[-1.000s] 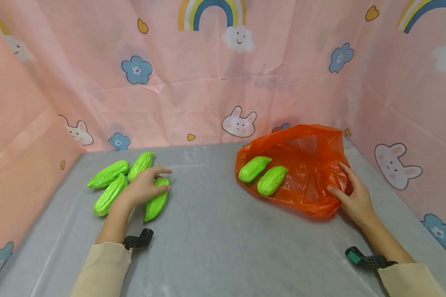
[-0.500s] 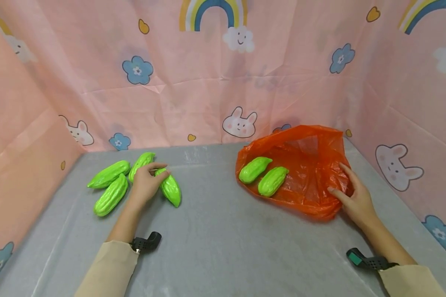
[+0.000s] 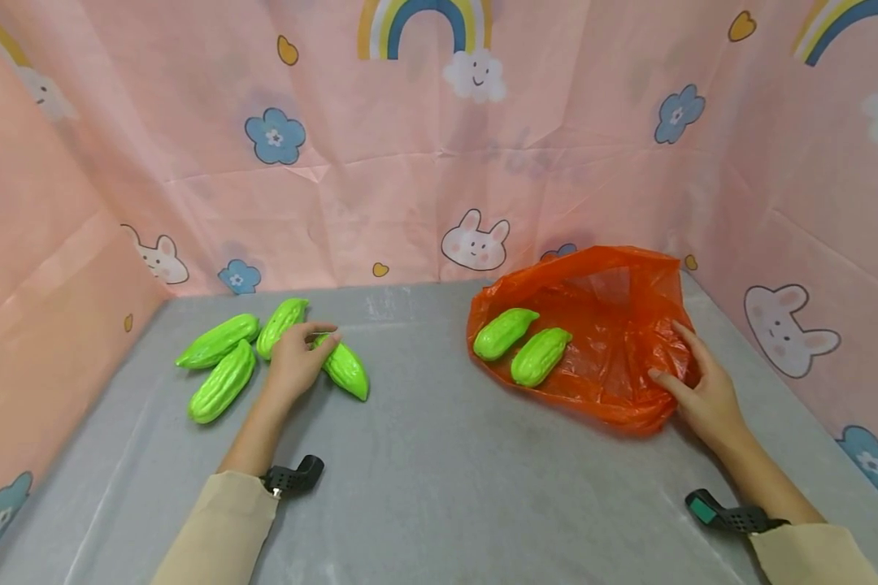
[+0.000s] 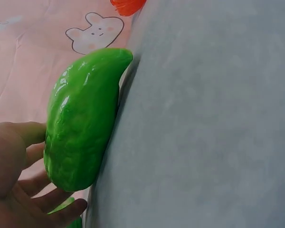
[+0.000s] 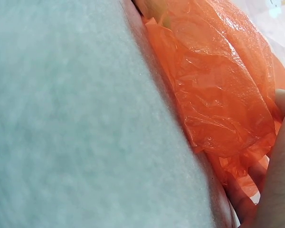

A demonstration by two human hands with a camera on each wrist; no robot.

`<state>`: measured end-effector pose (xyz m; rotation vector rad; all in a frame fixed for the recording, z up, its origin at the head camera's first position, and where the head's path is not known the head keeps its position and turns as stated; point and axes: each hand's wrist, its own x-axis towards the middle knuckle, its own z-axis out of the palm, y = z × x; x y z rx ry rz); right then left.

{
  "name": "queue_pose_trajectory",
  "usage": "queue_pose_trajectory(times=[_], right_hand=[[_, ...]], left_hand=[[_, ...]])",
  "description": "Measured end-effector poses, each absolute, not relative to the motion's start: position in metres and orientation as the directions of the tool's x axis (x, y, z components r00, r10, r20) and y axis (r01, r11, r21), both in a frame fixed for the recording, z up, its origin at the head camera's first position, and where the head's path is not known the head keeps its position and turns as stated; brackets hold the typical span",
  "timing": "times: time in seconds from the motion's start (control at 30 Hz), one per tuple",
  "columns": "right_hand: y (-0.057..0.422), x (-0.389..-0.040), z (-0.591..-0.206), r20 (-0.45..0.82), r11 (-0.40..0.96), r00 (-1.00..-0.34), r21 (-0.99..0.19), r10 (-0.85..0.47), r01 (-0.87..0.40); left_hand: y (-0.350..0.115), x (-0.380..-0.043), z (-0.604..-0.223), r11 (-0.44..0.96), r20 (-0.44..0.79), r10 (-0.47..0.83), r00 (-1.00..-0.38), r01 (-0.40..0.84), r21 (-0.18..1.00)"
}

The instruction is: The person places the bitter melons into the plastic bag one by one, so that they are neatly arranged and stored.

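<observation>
My left hand (image 3: 296, 361) pinches one end of a glossy green bitter melon (image 3: 347, 370) between thumb and fingers. In the left wrist view this bitter melon (image 4: 83, 121) stands close above the grey surface, its pointed tip away from the hand. On the right lies an orange-red plastic bag (image 3: 607, 349), its mouth spread toward the left. My right hand (image 3: 706, 394) grips the bag's right end, thumb in front; some fingers are hidden behind the film. Two more bitter melons, a rear one (image 3: 506, 334) and a front one (image 3: 541, 357), lie inside the bag's mouth.
Three loose bitter melons lie left of my left hand: one behind (image 3: 218, 341), one in front (image 3: 222, 382), and one beside the fingers (image 3: 281, 325). A pink printed cloth (image 3: 410, 187) walls the grey table (image 3: 439, 471) at the back and sides.
My left hand has closed on the bitter melon and shifted slightly right. The melon's free tip has swung from front-left to front-right. The right hand and bag stay in place.
</observation>
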<state>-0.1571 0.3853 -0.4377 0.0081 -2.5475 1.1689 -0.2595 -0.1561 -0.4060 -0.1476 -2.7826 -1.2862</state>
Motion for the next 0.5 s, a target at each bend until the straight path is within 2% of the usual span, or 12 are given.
queue_pose_trajectory(times=[0.27, 0.5], right_hand=[[0.386, -0.157, -0.438, 0.311, 0.664, -0.942, -0.732, 0.127, -0.153], [0.385, -0.157, -0.437, 0.305, 0.664, -0.943, -0.734, 0.134, -0.143]], left_hand=[[-0.166, -0.259, -0.406, 0.648, 0.141, 0.240, -0.961, 0.266, 0.713], [-0.176, -0.259, -0.402, 0.621, 0.083, 0.387, -0.918, 0.326, 0.713]])
